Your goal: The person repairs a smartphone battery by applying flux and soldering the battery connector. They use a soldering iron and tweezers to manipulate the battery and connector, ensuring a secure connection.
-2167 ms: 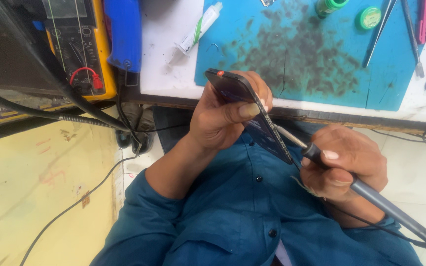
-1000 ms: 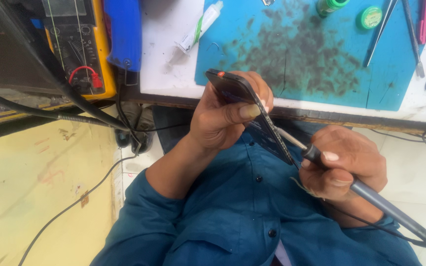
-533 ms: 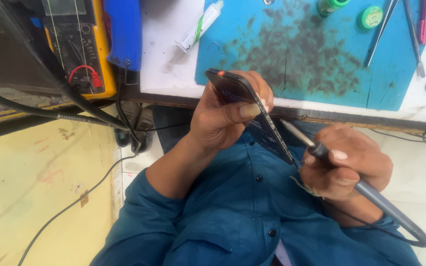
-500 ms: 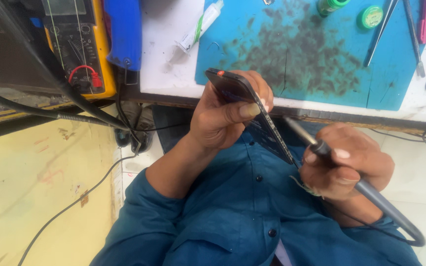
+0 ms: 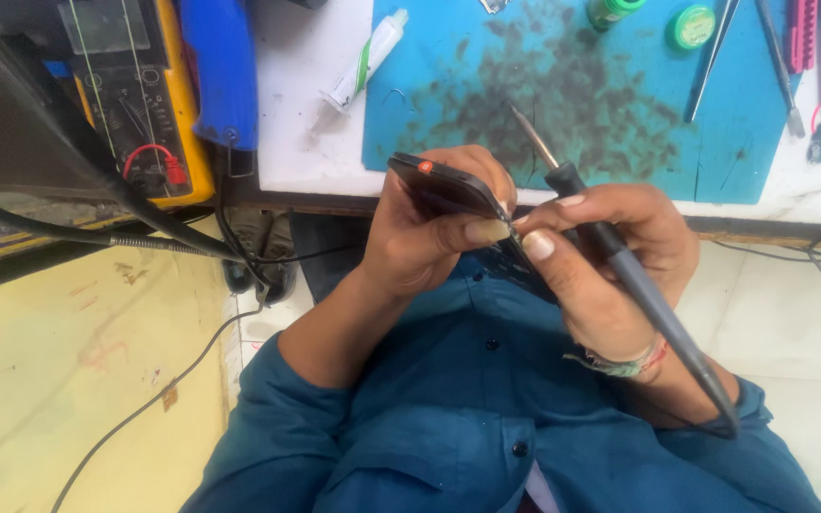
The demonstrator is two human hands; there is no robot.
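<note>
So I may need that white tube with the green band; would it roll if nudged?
The white tube with the green band looks round, so it probably rolls sideways. It seems light and soft. It lies loose on the white tabletop.

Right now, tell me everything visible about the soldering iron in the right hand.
The slim grey-handled soldering iron has a black collar and a thin bare metal tip. The right hand holds it pencil-like, tip angled up over the stained blue work mat, clear of it. Its dark cord trails back past the wrist. The left hand holds a dark phone beside it.
</note>
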